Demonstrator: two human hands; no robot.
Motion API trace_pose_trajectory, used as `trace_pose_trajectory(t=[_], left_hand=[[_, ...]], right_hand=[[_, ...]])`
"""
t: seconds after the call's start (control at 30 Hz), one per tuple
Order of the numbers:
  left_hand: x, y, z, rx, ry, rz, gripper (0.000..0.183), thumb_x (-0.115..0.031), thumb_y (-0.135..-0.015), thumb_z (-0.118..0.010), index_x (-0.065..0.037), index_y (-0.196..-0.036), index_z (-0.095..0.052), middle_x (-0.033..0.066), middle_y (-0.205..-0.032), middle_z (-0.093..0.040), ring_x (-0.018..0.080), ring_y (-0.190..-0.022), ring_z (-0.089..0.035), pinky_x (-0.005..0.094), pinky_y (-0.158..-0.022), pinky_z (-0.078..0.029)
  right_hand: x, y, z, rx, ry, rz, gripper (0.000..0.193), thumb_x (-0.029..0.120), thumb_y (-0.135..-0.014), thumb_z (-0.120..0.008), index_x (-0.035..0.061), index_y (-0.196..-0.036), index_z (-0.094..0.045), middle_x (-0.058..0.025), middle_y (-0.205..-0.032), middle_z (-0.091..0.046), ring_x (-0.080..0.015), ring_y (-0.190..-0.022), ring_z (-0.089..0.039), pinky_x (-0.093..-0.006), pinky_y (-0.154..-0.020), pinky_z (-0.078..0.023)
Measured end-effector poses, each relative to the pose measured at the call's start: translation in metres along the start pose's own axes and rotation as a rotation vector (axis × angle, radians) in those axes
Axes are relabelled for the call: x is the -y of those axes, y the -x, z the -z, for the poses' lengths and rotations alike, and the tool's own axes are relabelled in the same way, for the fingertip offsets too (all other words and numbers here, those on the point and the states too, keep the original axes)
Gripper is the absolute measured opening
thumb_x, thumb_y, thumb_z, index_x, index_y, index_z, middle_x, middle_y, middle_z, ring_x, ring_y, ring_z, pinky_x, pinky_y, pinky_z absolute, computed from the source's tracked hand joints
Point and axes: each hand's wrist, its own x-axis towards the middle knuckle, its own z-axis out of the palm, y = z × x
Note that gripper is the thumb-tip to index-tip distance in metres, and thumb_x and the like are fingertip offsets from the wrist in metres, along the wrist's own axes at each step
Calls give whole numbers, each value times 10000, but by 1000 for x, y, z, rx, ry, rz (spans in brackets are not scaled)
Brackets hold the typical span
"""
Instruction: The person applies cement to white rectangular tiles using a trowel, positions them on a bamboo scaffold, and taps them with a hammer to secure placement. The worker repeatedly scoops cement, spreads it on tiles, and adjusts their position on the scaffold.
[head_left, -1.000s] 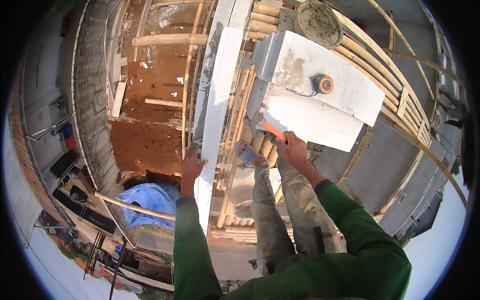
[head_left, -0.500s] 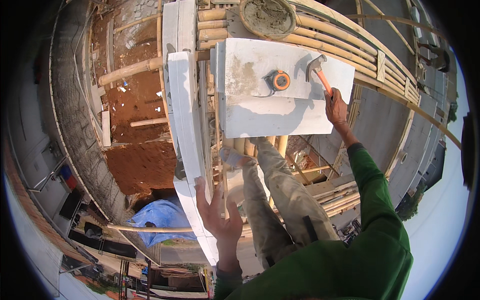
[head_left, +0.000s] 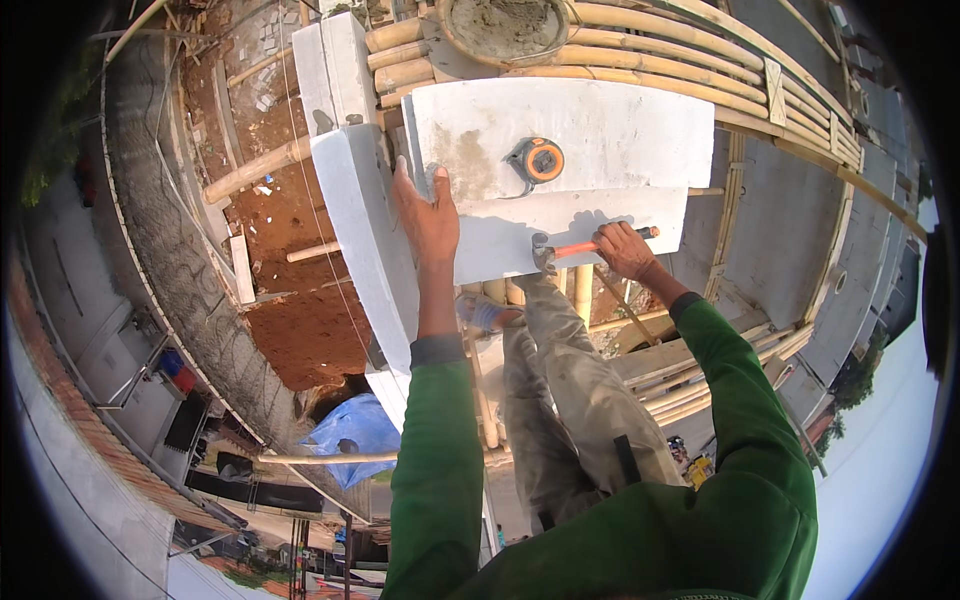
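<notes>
My right hand [head_left: 626,250] is wrapped round the orange-and-black handle of a claw hammer [head_left: 572,250]. Its metal head points left, low over the near edge of the white blocks. My left hand [head_left: 430,218] is open with fingers apart, between the white block wall [head_left: 362,215] and the left end of the blocks; whether it touches either I cannot tell. Two pale slab-like blocks [head_left: 580,110] lie side by side before me, the farther one stained grey at left. An orange-and-black tape measure [head_left: 541,160] rests on that farther block.
A round basin [head_left: 450,40] of grey mortar sits beyond the blocks on bamboo poles [head_left: 660,55]. A thin string [head_left: 318,190] runs along the wall's left side. Below left are red soil [head_left: 300,345] and a blue tarp [head_left: 352,430]. My legs [head_left: 590,390] stand over bamboo scaffolding.
My right hand has brought the hammer down and left, from upright over the far block to nearly level at the near edge. My left hand has moved up and forward beside the blocks.
</notes>
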Motion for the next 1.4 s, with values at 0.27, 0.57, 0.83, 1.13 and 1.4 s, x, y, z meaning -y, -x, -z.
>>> trace_pose_trajectory(t=[0.27, 0.57, 0.83, 1.13, 1.4], left_hand=[[21, -8, -9, 48, 36, 15, 706, -376, -1055, -584, 54, -1566, -352, 269, -1580, -402, 413, -1478, -391, 479, -1220, -329], [31, -5, -18, 104, 94, 112, 702, -401, -1064, -564, 68, -1554, -379, 274, -1577, -414, 405, -1482, -390, 457, -1218, -319], [55, -8, -31, 77, 67, 198, 809, -528, -1075, -495, 54, -1603, -305, 270, -1667, -281, 381, -1560, -254, 454, -1273, -214], [53, -8, -49, 87, 447, 266, 817, -568, -1093, -433, 40, -1619, -289, 231, -1668, -323, 325, -1594, -204, 411, -1282, -171], [20, 18, -15, 26, 326, 334, 723, -530, -1086, -476, 75, -1479, -516, 243, -1468, -574, 359, -1360, -535, 420, -1154, -377]], right_hand=[[51, -124, 39, -522, -223, -371, 721, 363, -841, -801, 147, -1464, -508, -218, -1425, -450, -422, -1295, -436, -594, -1085, -338], [114, -117, 50, -34, -315, -289, 647, 186, -908, -714, 205, -1512, -482, -236, -1474, -426, -439, -1379, -427, -547, -1098, -397], [45, -53, 33, -305, -210, -549, 606, 267, -979, -673, 72, -1508, -449, -244, -1508, -431, -426, -1374, -443, -543, -1107, -384], [-189, 35, 35, -639, -769, -1459, 914, 710, -1024, -427, -156, -1233, -631, -344, -1209, -628, -384, -1160, -596, -470, -1059, -437], [-150, 63, 49, -416, -627, -1732, 1042, 815, -915, -500, -171, -1204, -673, -350, -1220, -671, -425, -1203, -628, -497, -1075, -440]])
